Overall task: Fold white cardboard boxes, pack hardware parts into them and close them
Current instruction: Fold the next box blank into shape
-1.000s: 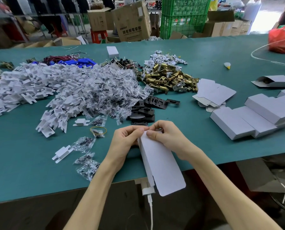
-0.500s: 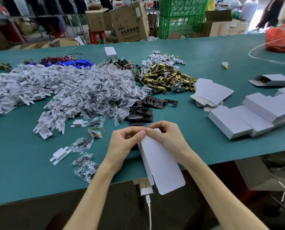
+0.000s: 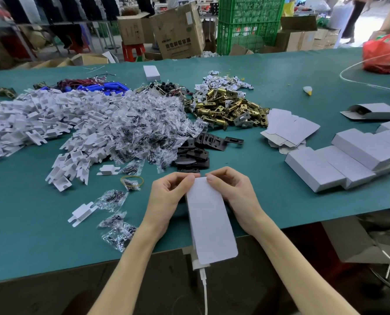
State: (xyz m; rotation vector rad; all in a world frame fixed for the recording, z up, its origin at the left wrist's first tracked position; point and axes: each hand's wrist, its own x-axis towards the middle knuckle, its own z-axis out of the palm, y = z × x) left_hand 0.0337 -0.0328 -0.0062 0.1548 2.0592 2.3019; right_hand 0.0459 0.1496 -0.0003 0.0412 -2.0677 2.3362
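Note:
A long white cardboard box (image 3: 209, 219) juts over the near table edge, its rounded flap hanging toward me. My left hand (image 3: 166, 196) grips its far left corner with curled fingers, and my right hand (image 3: 232, 192) grips the far right corner. Beyond my hands lie black metal plates (image 3: 196, 153), a heap of clear bags of small parts (image 3: 144, 130), white plastic pieces (image 3: 42, 119) and brass latch parts (image 3: 225, 108). Flat box blanks (image 3: 289, 130) and closed white boxes (image 3: 339, 164) sit to the right.
On the green table (image 3: 30, 223) loose bags (image 3: 116, 233), a white plastic piece (image 3: 81, 212) and a rubber band (image 3: 132, 180) lie left of my hands. An open box (image 3: 371, 111) and a red bag (image 3: 382, 55) are far right. A white cable (image 3: 204, 289) hangs below.
The box has turned so its top face shows squarely. My thumbs now sit at its two far corners instead of meeting over its end.

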